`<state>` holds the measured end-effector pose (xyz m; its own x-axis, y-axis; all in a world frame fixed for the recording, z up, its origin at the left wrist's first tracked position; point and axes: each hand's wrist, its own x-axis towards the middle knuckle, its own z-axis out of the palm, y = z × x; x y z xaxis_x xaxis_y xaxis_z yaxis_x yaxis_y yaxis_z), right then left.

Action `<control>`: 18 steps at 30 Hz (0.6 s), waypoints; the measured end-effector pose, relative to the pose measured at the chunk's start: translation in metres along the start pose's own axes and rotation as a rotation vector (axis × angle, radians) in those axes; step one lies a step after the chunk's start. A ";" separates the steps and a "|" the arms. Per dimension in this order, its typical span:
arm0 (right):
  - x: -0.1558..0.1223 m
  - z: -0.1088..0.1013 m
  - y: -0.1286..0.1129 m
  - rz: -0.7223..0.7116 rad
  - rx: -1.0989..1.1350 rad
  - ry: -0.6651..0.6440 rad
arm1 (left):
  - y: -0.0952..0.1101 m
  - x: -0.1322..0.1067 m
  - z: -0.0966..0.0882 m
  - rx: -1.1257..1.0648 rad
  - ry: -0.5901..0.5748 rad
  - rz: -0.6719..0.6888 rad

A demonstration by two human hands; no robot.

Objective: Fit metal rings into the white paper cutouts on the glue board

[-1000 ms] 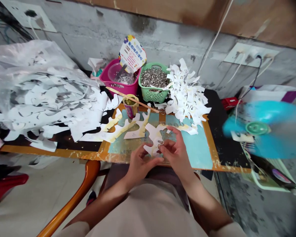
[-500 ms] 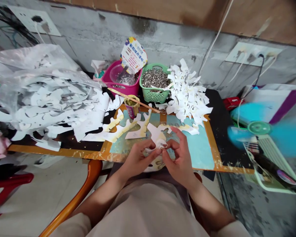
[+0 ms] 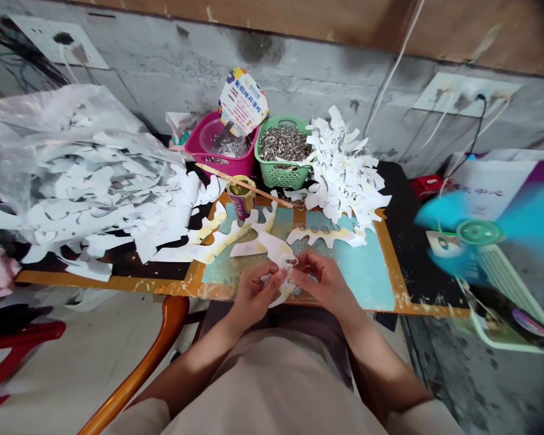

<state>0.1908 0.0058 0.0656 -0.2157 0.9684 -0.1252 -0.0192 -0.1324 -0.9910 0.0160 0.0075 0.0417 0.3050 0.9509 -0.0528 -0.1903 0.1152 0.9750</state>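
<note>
Head view. Left hand (image 3: 255, 294) and right hand (image 3: 323, 284) close together low over the desk (image 3: 412, 284), fingers curled inward, both only partly closed, pinching a white paper cutout (image 3: 278, 254) between them. Cutout raised just above a teal board (image 3: 362, 278), with a small metal ring (image 3: 292, 262) at its edge beside the right hand's fingertips.

Around the hands: at 12 o'clock, a green plastic basket (image 3: 276, 175) full of metal split rings (image 3: 283, 144). At 1 o'clock, a heap of white cutouts with rings (image 3: 344, 175). At 11 o'clock, a pink basket (image 3: 199, 142) behind a glue-stained can (image 3: 242, 202), a wooden stick (image 3: 254, 192) lying across the can's rim. At 10 o'clock, a clear plastic sheet (image 3: 58, 115) heaped with paper scraps. At 3 o'clock, a blue electric fan (image 3: 478, 232), blades blurred.
</note>
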 end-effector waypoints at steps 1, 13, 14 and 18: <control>0.001 0.002 -0.001 0.005 -0.019 -0.009 | 0.000 0.000 0.000 -0.011 -0.001 0.004; 0.009 0.016 0.031 0.047 0.305 -0.048 | -0.021 0.000 0.000 -0.179 0.146 -0.038; 0.009 0.013 0.032 0.006 0.268 -0.073 | -0.022 0.001 0.000 -0.182 0.170 -0.043; 0.008 0.008 0.030 -0.132 0.068 -0.167 | -0.019 0.001 0.000 -0.159 0.216 -0.034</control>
<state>0.1812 0.0080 0.0350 -0.3658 0.9305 0.0203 -0.1224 -0.0264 -0.9921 0.0195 0.0067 0.0231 0.1108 0.9829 -0.1468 -0.3325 0.1759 0.9265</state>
